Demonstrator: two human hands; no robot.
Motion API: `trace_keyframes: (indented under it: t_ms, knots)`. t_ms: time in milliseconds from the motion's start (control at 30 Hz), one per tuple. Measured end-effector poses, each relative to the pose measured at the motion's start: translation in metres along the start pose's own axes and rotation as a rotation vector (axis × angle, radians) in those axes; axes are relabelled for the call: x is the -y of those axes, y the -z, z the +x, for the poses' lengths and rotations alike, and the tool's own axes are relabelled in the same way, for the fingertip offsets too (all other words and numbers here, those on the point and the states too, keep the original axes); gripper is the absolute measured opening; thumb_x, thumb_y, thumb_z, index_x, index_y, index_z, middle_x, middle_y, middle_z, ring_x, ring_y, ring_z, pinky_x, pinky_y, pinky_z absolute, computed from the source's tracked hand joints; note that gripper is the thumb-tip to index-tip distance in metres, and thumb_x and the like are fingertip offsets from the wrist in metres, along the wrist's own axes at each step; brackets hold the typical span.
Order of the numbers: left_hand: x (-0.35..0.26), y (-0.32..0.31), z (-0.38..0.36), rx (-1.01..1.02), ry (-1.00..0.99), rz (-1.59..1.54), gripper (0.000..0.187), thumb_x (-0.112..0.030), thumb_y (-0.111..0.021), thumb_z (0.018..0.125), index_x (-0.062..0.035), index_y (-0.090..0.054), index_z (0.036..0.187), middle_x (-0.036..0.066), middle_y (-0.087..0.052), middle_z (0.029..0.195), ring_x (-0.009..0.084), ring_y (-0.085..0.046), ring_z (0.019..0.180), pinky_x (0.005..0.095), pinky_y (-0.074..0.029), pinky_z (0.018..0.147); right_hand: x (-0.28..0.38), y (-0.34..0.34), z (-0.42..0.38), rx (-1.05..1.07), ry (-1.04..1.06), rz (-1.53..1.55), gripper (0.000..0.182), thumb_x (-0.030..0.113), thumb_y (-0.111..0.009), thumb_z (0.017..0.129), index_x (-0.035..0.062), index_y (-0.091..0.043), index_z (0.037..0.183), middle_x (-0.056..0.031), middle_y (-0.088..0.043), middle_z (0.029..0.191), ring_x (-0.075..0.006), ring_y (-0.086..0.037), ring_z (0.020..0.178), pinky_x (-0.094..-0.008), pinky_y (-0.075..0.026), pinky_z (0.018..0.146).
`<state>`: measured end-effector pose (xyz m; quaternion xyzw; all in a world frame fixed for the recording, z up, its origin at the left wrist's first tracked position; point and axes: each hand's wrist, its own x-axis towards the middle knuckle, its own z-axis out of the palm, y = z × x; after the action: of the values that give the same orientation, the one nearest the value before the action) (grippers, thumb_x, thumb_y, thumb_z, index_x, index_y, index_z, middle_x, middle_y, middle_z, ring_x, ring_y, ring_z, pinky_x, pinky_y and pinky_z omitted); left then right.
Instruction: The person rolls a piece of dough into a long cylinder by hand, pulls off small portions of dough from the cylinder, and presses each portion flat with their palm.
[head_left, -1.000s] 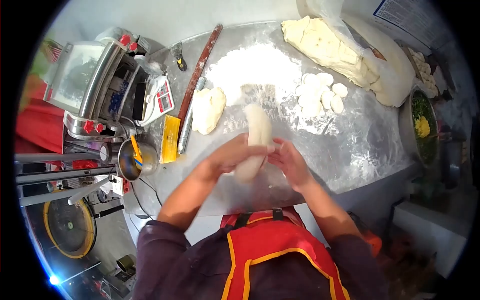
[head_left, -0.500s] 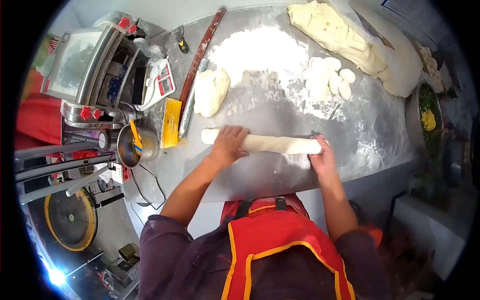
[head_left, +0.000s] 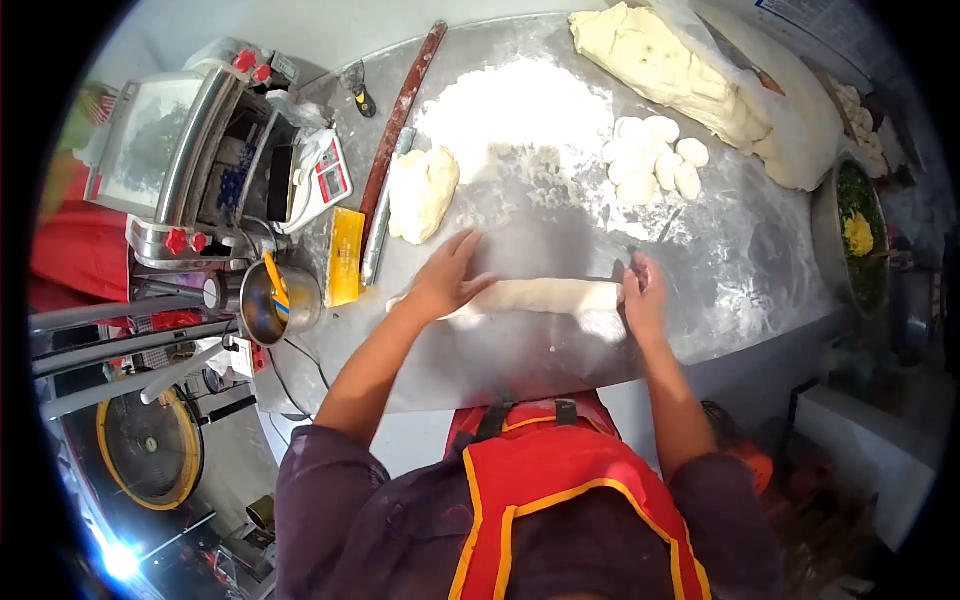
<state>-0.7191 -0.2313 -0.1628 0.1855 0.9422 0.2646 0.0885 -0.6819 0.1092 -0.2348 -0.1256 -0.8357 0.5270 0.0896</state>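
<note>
A long pale dough rope (head_left: pixel 550 295) lies crosswise on the metal worktop near its front edge. Over its left part rests my left hand (head_left: pixel 447 278), its thumb and fingers spread. My right hand (head_left: pixel 645 295) is at the rope's right end, fingers slightly bent and apart, seemingly touching the end. A small dark thing by its fingertips is too small to make out. Behind my left hand sits a dough lump (head_left: pixel 422 193), beside a metal rod (head_left: pixel 378 235) and a long reddish stick (head_left: pixel 402 105).
White flour (head_left: pixel 515 105) covers the back middle. Several small dough pieces (head_left: pixel 640 160) lie at right, before a large dough mass (head_left: pixel 680 70). A bowl of greens (head_left: pixel 858 215) stands far right. At left are a yellow scraper (head_left: pixel 345 256), a pot (head_left: pixel 262 305), a scale (head_left: pixel 325 180) and a roller machine (head_left: pixel 185 150).
My left hand has shifted slightly left and back, its fingers now pointing further back. The dough rope's right end has moved left. My right hand's fingers have lifted and loosened.
</note>
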Motion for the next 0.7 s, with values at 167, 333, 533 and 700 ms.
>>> trace_keyframes:
  t_ms: [167, 333, 533, 700]
  knots:
    - [-0.013, -0.063, 0.112, -0.189, 0.065, 0.101, 0.071, -0.051, -0.051, 0.092, -0.0070, -0.033, 0.145, 0.021, -0.026, 0.153, 0.0365, -0.020, 0.143, 0.0473, -0.018, 0.116, 0.018, 0.032, 0.033, 0.023, -0.064, -0.207, 0.047, 0.015, -0.054, 0.092, -0.0029, -0.045, 0.134, -0.0226, -0.048, 0.136, -0.0353, -0.046, 0.127, -0.0390, -0.035, 0.107]
    - [-0.069, -0.102, 0.135, 0.053, -0.009, 0.289, 0.066, -0.056, -0.038, 0.095, -0.0174, -0.031, 0.148, 0.016, -0.018, 0.157, 0.0366, -0.012, 0.145, 0.0572, -0.009, 0.115, -0.003, 0.054, 0.048, -0.058, -0.048, -0.369, 0.051, 0.020, -0.050, 0.094, -0.0039, -0.041, 0.138, -0.0223, -0.043, 0.141, -0.0372, -0.038, 0.133, -0.0410, -0.028, 0.111]
    - [-0.078, -0.066, 0.061, 0.404, -0.166, 0.191, 0.056, -0.052, -0.038, 0.097, -0.0178, -0.046, 0.140, 0.011, -0.033, 0.152, 0.0358, -0.026, 0.141, 0.0562, -0.018, 0.114, -0.004, -0.002, 0.059, 0.309, 0.089, -0.889, 0.052, 0.041, -0.042, 0.096, 0.0058, -0.048, 0.134, -0.0215, -0.039, 0.145, -0.0366, -0.031, 0.138, -0.0483, -0.023, 0.113]
    - [-0.032, -0.040, 0.035, 0.095, -0.057, 0.144, 0.042, -0.031, -0.051, 0.097, -0.0028, -0.054, 0.129, 0.018, -0.051, 0.136, 0.0386, -0.044, 0.128, 0.0434, -0.034, 0.108, 0.071, 0.017, 0.020, 0.756, 0.347, -0.544, 0.051, 0.033, -0.050, 0.094, -0.0018, -0.048, 0.131, -0.0236, -0.045, 0.137, -0.0385, -0.040, 0.129, -0.0502, -0.030, 0.108]
